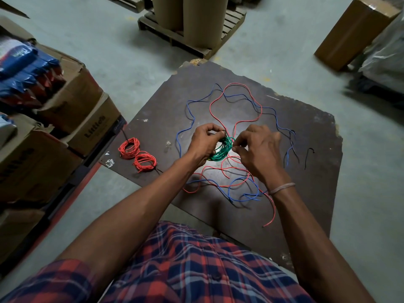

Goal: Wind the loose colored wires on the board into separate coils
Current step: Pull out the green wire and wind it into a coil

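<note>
Both hands raised close together, left (204,142) and right (258,147), fingers curled

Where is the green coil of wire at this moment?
In the head view, the green coil is near the middle of the board, held between the left hand and the right hand, above loose red wires.

I count one dark worktop (306,132) with two finished red coils (137,155) lying side by side at its left edge. One green coil (223,148) sits between two hands, the left hand (204,142) and the right hand (259,147). Loose wire comes in three colours: red strands (236,84), blue strands (240,189) and thin black strands (309,155); how many separate pieces each colour makes I cannot tell, since they cross and tangle. That makes three coils in all.
</note>
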